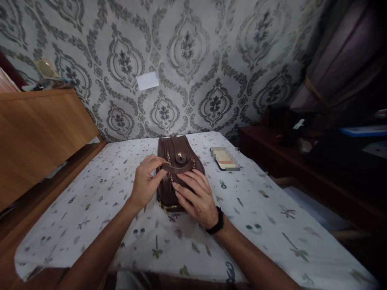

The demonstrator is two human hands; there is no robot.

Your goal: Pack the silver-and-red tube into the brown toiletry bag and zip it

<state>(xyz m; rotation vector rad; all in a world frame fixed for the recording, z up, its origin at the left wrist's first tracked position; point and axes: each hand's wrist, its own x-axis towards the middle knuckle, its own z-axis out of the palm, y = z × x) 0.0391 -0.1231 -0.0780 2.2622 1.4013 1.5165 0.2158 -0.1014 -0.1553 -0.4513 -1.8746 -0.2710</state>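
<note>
A dark brown leather bag with gold zips and a round gold stud lies on the patterned white cloth. Its curved brown handle arches across the top. My left hand is at the bag's left side, thumb and fingers pinching the left end of the handle. My right hand, with a black band on the wrist, rests on the near right part of the bag, its fingers spread over the leather below the handle. The palm side of my right hand is hidden.
A phone, partly pixelated, lies right of the bag on the cloth-covered table. A wooden cabinet borders the left side. Dark red furniture stands at the right. Patterned wallpaper with a white paper rises behind.
</note>
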